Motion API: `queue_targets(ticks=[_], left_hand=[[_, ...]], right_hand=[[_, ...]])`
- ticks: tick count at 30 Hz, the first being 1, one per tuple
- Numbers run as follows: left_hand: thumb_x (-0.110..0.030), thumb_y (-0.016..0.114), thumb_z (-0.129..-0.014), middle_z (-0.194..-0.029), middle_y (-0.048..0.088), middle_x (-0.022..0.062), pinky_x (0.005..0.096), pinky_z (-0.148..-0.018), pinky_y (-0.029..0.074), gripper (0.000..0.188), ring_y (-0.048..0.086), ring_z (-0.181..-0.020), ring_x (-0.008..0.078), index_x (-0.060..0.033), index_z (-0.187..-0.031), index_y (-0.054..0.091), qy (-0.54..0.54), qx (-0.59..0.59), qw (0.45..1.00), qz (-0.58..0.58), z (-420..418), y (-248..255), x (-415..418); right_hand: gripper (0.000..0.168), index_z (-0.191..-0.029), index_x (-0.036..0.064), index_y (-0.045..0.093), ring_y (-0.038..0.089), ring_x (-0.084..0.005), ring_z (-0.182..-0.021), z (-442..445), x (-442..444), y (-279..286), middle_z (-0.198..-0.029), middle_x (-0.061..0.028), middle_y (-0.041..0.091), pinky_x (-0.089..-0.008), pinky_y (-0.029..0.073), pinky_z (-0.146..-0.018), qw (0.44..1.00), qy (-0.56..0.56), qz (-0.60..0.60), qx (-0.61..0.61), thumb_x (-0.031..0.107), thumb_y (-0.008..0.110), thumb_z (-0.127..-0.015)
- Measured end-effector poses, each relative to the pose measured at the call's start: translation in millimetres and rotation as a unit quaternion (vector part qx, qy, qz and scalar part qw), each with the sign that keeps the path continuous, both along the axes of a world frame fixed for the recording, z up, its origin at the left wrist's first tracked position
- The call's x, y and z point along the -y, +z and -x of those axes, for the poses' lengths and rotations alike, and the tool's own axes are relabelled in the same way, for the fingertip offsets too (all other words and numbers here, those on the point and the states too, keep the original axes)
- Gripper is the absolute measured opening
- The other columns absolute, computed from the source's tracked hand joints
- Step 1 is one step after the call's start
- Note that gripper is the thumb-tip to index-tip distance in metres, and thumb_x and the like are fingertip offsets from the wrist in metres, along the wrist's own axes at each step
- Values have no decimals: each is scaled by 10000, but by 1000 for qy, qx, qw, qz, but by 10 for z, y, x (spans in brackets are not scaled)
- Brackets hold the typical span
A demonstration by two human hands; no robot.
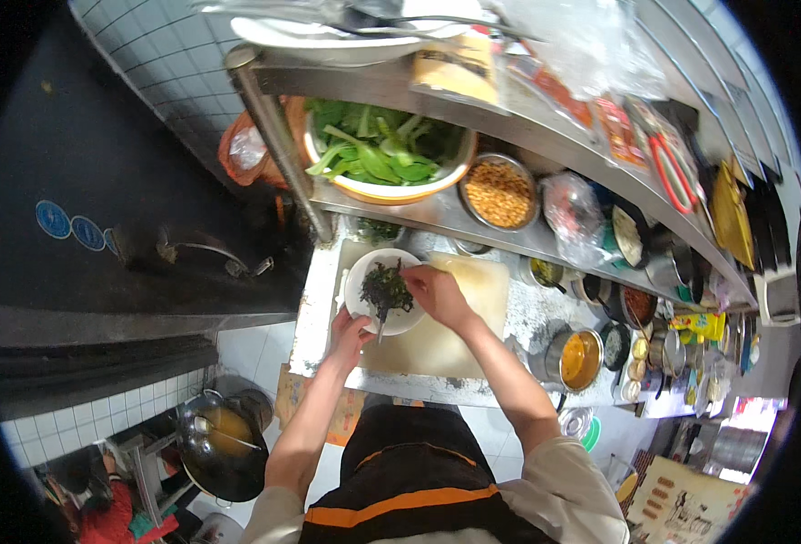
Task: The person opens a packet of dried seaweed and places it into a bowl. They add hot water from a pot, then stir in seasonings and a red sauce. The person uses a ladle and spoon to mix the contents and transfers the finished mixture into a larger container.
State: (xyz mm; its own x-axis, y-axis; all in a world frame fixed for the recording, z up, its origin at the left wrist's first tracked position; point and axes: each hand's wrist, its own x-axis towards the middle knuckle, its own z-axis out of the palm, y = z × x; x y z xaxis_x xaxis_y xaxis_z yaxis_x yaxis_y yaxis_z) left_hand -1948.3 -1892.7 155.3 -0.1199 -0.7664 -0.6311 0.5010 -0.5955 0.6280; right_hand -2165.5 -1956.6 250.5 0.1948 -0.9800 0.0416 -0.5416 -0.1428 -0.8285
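Observation:
A white bowl (354, 279) with dark, shredded leafy greens (385, 289) in it sits over the pale cutting board (472, 347). My left hand (351, 336) grips the bowl's near-left rim. Close to those fingers, what looks like a metal utensil handle (381, 332) crosses the rim. Over the bowl's right side is my right hand (436, 292), its fingers bent together at the edge of the greens. Whether a pinch of greens is between those fingertips is hidden.
Above the board runs a steel shelf (400, 219) with a basin of green leaves (380, 153) and a bowl of peanuts (499, 192). A pot of orange sauce (581, 360) stands at right. A wok (223, 442) is behind at lower left, near a person in a red sleeve (106, 513).

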Motion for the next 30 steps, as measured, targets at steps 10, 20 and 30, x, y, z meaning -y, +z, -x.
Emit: queue_targets(ticks=[10,20,30], left_hand=[[49,562,-833,-1050,644,86,336,-591,576,433,666,-810,203,-68,-1248,524,-137,-38,990,-2,917,536,-587],[61,554,-828,-1123,657,72,325,-742,556,425,667,-927,195,-62,-1234,544,-333,-70,940,-34,2748,1080,-1303],[39,579,-833,-1105,659,89,350,-805,566,415,667,-974,219,-36,-1238,531,-393,-66,916,-50,4901,743,-2176]], right_hand=[[188,-1041,36,702,673,-388,-841,934,-1724,641,-963,-197,697,-419,540,-727,978,-208,-31,-6,176,643,-930],[187,-1057,-2,685,669,-203,-711,3538,-4137,169,-802,-111,695,-335,533,-662,739,-671,56,15,86,572,-937],[541,-1247,-37,598,568,-119,-645,6517,-5361,-1012,-833,-55,619,-279,493,-554,599,-762,-1,244,208,793,-806]])
